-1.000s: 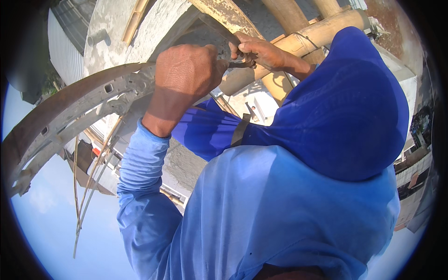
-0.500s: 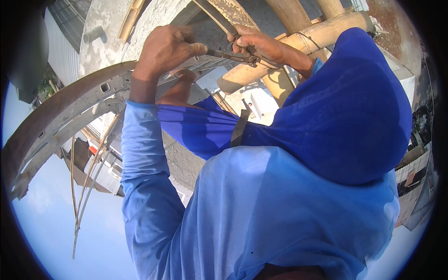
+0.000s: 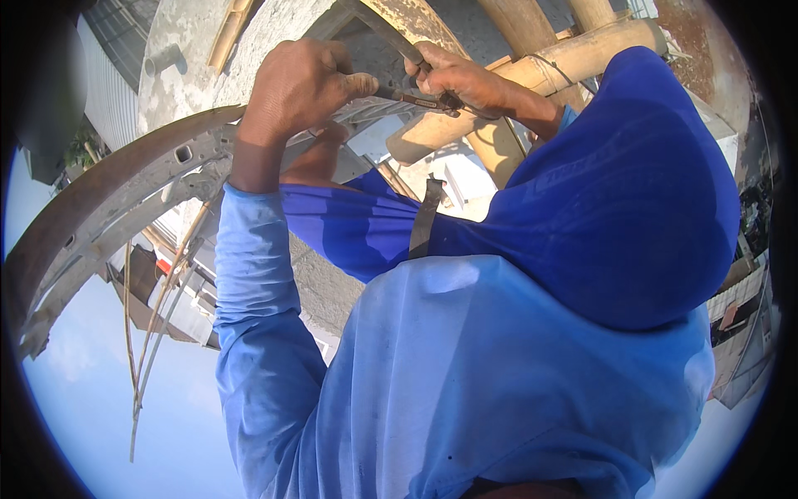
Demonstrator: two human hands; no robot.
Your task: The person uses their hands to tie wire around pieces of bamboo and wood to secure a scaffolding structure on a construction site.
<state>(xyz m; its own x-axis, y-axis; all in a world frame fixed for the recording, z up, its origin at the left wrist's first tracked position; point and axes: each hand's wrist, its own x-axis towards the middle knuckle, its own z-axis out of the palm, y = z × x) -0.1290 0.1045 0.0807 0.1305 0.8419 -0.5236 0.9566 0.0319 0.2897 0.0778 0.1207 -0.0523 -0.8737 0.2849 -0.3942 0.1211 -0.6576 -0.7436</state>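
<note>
My left hand [image 3: 301, 90] is closed around the handle of a slim, worn metal tool that looks like pliers [image 3: 416, 101]. The tool's far end reaches right, to just below my right hand [image 3: 461, 81]. My right fingers are curled at the lower end of a dark metal bar [image 3: 378, 29], which slants up and left. Whether they also grip the tool's head or a wire is hidden. Right under that hand lies a thick bamboo pole [image 3: 440, 137].
A curved, rusty metal beam with holes [image 3: 125, 179] arcs along the left. Rough concrete [image 3: 278, 25] and a pipe stub [image 3: 164, 61] are at the upper left. More bamboo poles [image 3: 519, 25] stand at the top. Thin sticks [image 3: 158, 333] hang against sky; rooftops show far below.
My left hand has shifted slightly right, and the tool's handle is tilted a little differently. My right hand stays in nearly the same place by the bar.
</note>
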